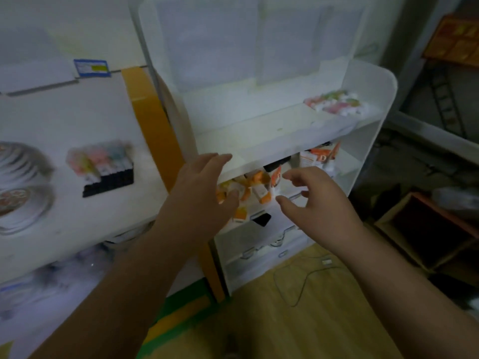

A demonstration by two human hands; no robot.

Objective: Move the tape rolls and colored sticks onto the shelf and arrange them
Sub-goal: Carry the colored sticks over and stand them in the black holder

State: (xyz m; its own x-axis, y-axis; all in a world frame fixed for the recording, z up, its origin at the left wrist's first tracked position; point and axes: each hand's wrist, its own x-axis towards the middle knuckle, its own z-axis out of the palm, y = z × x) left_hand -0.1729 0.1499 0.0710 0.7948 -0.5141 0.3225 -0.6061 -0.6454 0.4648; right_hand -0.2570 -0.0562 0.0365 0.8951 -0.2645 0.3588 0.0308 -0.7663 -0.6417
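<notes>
Both hands reach toward the white shelf [368,117] holding nothing, the left hand [199,198] with fingers straight and apart, the right hand [318,203] with fingers loosely curled and thumb apart from them. One bunch of colored sticks [337,102] lies on the upper shelf board at its right end, another set of colored sticks [103,167] lies on the white table [64,120] to the left, and the clear tape rolls [23,187] sit at the table's left edge. Orange-and-white boxes [256,185] crowd the lower shelf board behind the fingers, and the one larger orange box [318,154] seems to carry a letter "D", though blur leaves other writing unreadable.
</notes>
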